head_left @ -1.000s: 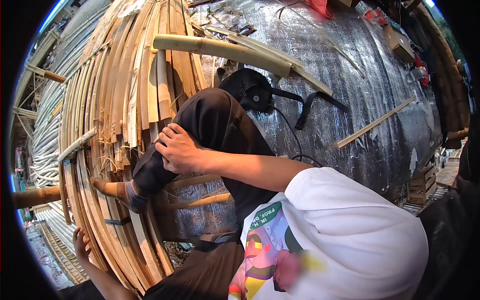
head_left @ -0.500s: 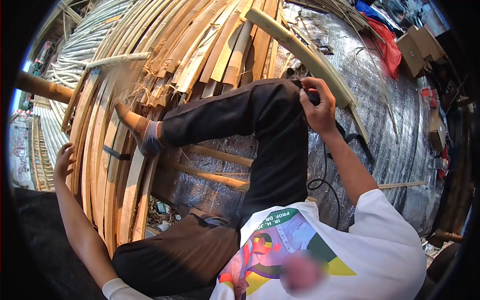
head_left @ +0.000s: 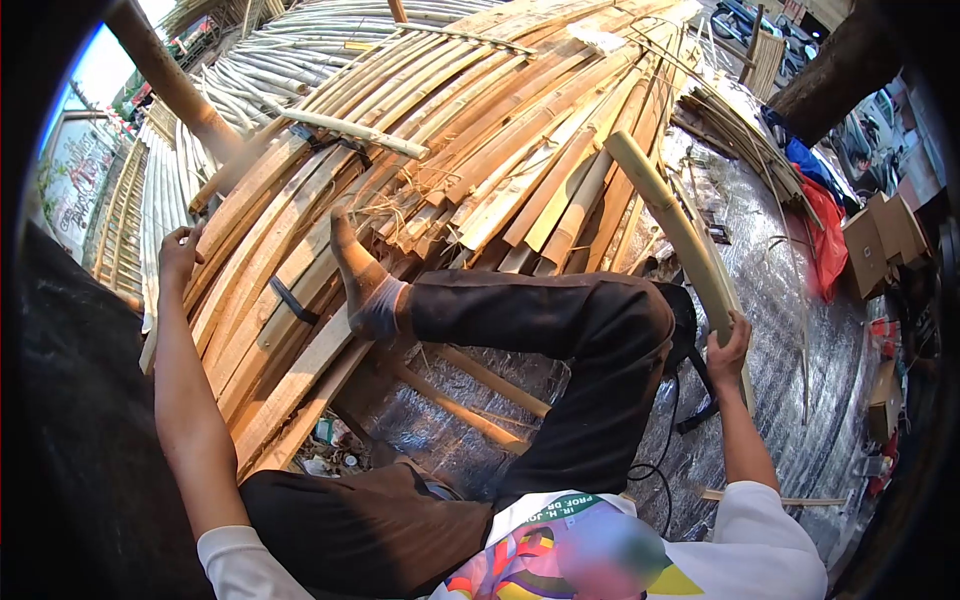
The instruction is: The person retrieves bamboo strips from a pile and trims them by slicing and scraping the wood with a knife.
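My right hand (head_left: pixel 728 348) is closed around the lower end of a thick split bamboo piece (head_left: pixel 668 215), which slants up and to the left beside my bent knee. At the left, my left hand (head_left: pixel 180 255) hangs by the outer edge of the long wooden strips (head_left: pixel 262 225), its fingers curled a little and apart, with nothing in it. My socked foot (head_left: pixel 375 300) rests on those strips. Near the foot, a dark strap (head_left: pixel 292 300) crosses them. A black bag (head_left: pixel 680 320) lies partly hidden behind my knee.
Stacked bamboo slats (head_left: pixel 540 150) fan out ahead. A short pale bamboo piece (head_left: pixel 355 132) lies across the strips. Silvery sheeting (head_left: pixel 770 330) covers the ground at the right, with a red plastic bag (head_left: pixel 825 240) and cardboard boxes (head_left: pixel 885 240) beyond. A thick pole (head_left: pixel 165 80) stands upper left.
My right hand has left the knee, moved right and taken hold of the bamboo piece. The view has tilted up and turned, showing more of the stack. My left hand remains beside the strips.
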Demonstrator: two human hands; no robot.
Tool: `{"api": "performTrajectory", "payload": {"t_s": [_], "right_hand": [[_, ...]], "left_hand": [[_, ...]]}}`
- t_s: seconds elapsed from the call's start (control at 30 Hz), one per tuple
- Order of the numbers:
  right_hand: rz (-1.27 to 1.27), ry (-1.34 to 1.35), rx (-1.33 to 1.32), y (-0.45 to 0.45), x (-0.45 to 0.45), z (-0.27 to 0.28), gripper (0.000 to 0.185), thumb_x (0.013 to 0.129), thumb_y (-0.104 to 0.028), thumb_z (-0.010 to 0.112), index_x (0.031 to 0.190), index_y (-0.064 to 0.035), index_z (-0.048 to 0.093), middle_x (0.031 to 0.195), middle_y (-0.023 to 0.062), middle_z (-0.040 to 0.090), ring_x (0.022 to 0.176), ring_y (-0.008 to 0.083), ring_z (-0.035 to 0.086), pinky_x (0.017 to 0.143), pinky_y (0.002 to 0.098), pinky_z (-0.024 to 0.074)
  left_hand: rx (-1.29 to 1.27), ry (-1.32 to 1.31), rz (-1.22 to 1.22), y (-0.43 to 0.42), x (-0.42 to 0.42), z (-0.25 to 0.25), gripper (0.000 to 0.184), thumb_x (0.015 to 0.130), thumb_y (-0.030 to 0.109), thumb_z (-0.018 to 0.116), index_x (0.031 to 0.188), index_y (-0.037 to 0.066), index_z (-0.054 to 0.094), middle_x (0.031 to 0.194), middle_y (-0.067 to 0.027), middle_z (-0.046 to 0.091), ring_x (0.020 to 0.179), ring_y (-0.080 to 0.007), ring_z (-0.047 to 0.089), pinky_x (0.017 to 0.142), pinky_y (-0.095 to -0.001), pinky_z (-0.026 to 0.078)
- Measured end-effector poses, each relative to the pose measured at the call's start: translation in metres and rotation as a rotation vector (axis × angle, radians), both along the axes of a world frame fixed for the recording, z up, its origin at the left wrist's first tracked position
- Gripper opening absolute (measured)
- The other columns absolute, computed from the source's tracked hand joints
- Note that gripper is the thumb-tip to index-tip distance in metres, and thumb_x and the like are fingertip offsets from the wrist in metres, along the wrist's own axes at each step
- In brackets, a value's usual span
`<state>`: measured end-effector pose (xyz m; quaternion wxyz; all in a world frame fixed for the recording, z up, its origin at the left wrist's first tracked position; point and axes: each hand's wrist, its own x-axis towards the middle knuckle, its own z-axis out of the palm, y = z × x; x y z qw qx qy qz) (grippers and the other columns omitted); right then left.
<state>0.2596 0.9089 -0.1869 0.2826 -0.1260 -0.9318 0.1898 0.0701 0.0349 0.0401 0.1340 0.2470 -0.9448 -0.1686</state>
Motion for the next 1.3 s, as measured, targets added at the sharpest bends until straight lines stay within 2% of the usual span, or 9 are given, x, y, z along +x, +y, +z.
{"api": "performTrajectory", "payload": {"t_s": [0.07, 0.2, 0.3, 0.37, 0.43, 0.6, 0.9, 1.2, 1.3], "right_hand": [[-0.109, 0.045, 0.048, 0.026, 0.009, -0.01, 0.051, 0.077, -0.005, 0.059, 0.127, -0.0016, 0.047, 0.118, 0.0232, 0.051, 0.114, 0.0435, 0.05, 0.1, 0.051, 0.0405], [-0.454, -0.25, 0.198, 0.086, 0.043, -0.051, 0.086, 0.073, -0.018, 0.069, 0.147, -0.0116, 0.027, 0.141, 0.0213, 0.04, 0.13, 0.0428, 0.04, 0.108, 0.0524, 0.0345], [-0.672, -0.819, -0.052, 0.104, 0.063, -0.059, 0.113, 0.067, -0.033, 0.081, 0.155, -0.0176, 0.012, 0.15, 0.0223, 0.032, 0.139, 0.0426, 0.031, 0.109, 0.0649, 0.0279], [-0.626, -0.815, -0.152, 0.153, 0.076, -0.108, 0.114, 0.067, -0.037, 0.082, 0.154, -0.0115, 0.013, 0.148, 0.0281, 0.035, 0.135, 0.0454, 0.036, 0.111, 0.0519, 0.0338], [-0.608, -0.982, -0.117, 0.097, 0.066, -0.041, 0.104, 0.071, -0.032, 0.079, 0.152, -0.0116, 0.018, 0.148, 0.0232, 0.038, 0.132, 0.0445, 0.042, 0.109, 0.0543, 0.0355], [-0.579, -0.952, -0.052, 0.115, 0.075, -0.049, 0.08, 0.072, -0.031, 0.077, 0.139, -0.0073, 0.041, 0.121, 0.0235, 0.062, 0.116, 0.0406, 0.058, 0.099, 0.0504, 0.0448], [-0.487, -0.447, 0.04, 0.165, 0.078, -0.016, 0.039, 0.077, -0.019, 0.065, 0.11, 0.0008, 0.061, 0.103, 0.0254, 0.066, 0.095, 0.0439, 0.063, 0.086, 0.0491, 0.0484], [-0.033, 0.109, -0.599, 0.061, -0.06, 0.062, 0.016, 0.084, -0.013, 0.064, 0.082, -0.0015, 0.052, 0.071, 0.0019, 0.049, 0.066, 0.0139, 0.048, 0.063, 0.0334, 0.0419], [0.32, 0.091, -0.798, -0.049, -0.099, 0.117, 0.021, 0.089, -0.017, 0.066, 0.078, -0.0133, 0.048, 0.06, -0.0078, 0.04, 0.044, 0.0015, 0.033, 0.038, 0.02, 0.0248]], "left_hand": [[-0.064, 0.133, -0.025, -0.013, -0.005, -0.001, 0.071, 0.087, 0.073, 0.05, 0.094, 0.005, 0.072, 0.054, -0.0107, 0.059, 0.055, -0.0174, 0.063, 0.065, -0.0347, 0.048], [-0.042, 0.056, -0.002, -0.005, 0.004, 0.0, 0.073, 0.087, 0.073, 0.049, 0.099, 0.005, 0.072, 0.062, -0.0118, 0.064, 0.066, -0.0214, 0.067, 0.071, -0.0367, 0.049], [0.036, 0.005, 0.005, -0.013, 0.014, -0.013, 0.064, 0.089, 0.063, 0.057, 0.103, 0.002, 0.071, 0.076, -0.014, 0.068, 0.076, -0.0222, 0.067, 0.074, -0.0371, 0.05], [0.08, -0.103, -0.055, -0.027, 0.012, -0.025, 0.051, 0.09, 0.049, 0.065, 0.11, 0.002, 0.069, 0.093, -0.0162, 0.071, 0.085, -0.0254, 0.067, 0.08, -0.0371, 0.051], [0.097, -0.121, -0.052, -0.018, 0.015, -0.022, 0.049, 0.09, 0.047, 0.065, 0.112, 0.003, 0.068, 0.097, -0.0165, 0.071, 0.089, -0.0257, 0.067, 0.082, -0.0365, 0.051], [0.112, -0.16, -0.096, -0.003, 0.009, -0.019, 0.042, 0.091, 0.038, 0.066, 0.115, 0.004, 0.067, 0.106, -0.0178, 0.07, 0.099, -0.0268, 0.065, 0.088, -0.0361, 0.05], [0.222, -0.142, -0.103, 0.01, 0.002, -0.016, 0.037, 0.09, 0.031, 0.067, 0.115, 0.004, 0.065, 0.098, -0.0125, 0.07, 0.073, -0.0192, 0.066, 0.073, -0.0328, 0.052], [0.252, -0.199, -0.108, 0.013, 0.011, -0.01, 0.035, 0.087, 0.029, 0.071, 0.111, 0.004, 0.067, 0.095, -0.0131, 0.069, 0.072, -0.0191, 0.066, 0.071, -0.034, 0.051], [0.259, -0.184, -0.116, 0.008, 0.009, -0.008, 0.036, 0.087, 0.03, 0.071, 0.112, 0.004, 0.067, 0.094, -0.0134, 0.069, 0.073, -0.0192, 0.066, 0.071, -0.0335, 0.051]]}}
